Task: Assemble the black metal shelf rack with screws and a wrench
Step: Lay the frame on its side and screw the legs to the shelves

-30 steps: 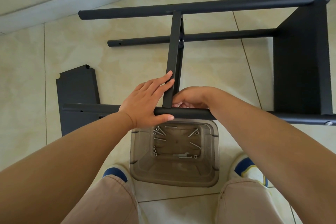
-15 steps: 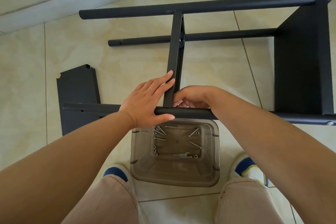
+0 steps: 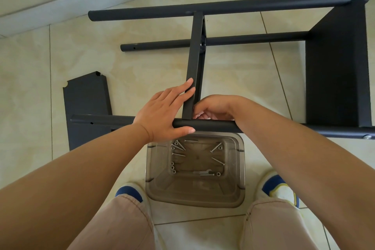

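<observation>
Nearest, between the person's shoes, a clear plastic bin stands on the tiled floor; loose screws and a small wrench lie on its bottom, unused at this moment.

Just beyond the bin, the near pole of the shelf rack lies across the view. The left hand rests on it, thumb under the pole and straight fingers pressed flat along the middle shelf panel, steadying the joint. The right hand is curled at that same joint on the panel's other side; fingertips appear to pinch something small there, but what they hold cannot be told.

Progress, judged: 1 end panel at the right is fixed, with a screw head showing on the near pole. The middle panel is in place across the poles and is being fastened. A spare panel lies flat on the floor at the left, not yet fitted. The 2 far poles still show open left ends.
</observation>
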